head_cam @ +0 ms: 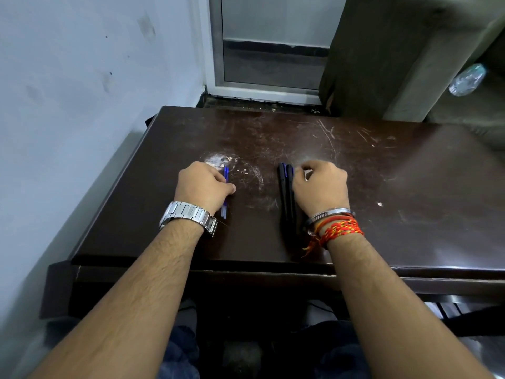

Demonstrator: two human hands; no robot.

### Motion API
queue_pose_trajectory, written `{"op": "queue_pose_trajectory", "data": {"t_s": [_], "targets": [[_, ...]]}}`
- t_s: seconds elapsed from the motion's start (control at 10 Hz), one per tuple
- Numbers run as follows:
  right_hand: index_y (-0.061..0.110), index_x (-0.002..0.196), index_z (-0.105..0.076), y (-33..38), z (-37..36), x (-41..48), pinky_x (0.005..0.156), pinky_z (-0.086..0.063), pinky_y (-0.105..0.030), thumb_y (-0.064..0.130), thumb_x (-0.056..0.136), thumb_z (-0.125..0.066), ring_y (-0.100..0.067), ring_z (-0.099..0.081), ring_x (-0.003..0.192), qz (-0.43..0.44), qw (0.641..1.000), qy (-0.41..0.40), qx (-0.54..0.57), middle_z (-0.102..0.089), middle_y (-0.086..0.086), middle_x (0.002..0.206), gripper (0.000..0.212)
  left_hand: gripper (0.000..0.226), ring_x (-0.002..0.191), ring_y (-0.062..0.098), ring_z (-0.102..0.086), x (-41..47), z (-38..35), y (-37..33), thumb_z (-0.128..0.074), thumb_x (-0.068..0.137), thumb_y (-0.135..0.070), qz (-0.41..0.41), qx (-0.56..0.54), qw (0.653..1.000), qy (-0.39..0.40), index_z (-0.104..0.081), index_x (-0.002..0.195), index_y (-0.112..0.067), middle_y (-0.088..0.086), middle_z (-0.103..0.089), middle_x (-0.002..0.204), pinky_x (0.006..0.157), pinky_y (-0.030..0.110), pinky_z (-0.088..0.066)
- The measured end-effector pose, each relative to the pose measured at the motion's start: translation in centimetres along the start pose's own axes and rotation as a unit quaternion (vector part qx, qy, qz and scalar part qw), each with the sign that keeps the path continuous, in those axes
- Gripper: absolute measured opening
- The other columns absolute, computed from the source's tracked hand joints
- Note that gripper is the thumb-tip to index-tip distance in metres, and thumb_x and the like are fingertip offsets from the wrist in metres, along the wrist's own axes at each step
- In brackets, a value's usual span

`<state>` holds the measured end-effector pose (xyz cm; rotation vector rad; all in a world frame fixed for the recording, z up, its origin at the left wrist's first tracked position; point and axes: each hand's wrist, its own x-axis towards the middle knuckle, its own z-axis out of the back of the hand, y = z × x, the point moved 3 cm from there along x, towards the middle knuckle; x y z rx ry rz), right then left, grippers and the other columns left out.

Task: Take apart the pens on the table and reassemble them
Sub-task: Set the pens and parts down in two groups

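On the dark brown table (382, 192) lie blue ink refills (225, 192), running front to back, mostly covered by my left hand (202, 187). That hand rests curled over them, its fingers closed around the refills. To the right lie black pen bodies (286, 198) side by side, with blue showing at their far ends. My right hand (319, 184) sits against their right side, fingers curled and pinched near the far ends; whether it grips one I cannot tell.
A white wall runs along the table's left edge. Behind the table are a metal-framed door (267, 64) and a dark curtain (382, 50). A clear plastic bottle (467, 79) lies at the far right. The tabletop is scratched, with white scuffs between my hands.
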<state>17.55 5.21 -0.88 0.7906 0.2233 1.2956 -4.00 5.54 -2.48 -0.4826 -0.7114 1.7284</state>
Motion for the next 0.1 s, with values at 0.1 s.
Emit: {"op": "queue_pose_trajectory", "data": {"t_s": [0.1], "targets": [[0.011,0.080,-0.073,0.08,1.06,0.06,0.065,-0.036,-0.018,0.021,0.091,-0.055,-0.012,-0.051,0.058,0.000,0.999,-0.036,0.031,-0.060,0.003,0.067,0.024,0.013,0.055,0.007,-0.058,-0.21,0.79,-0.44,-0.085,0.073,-0.028,-0.003,-0.010,1.000,-0.013,-0.077,0.070,-0.019,-0.007,-0.066,0.063,0.055,0.020,-0.046]]}}
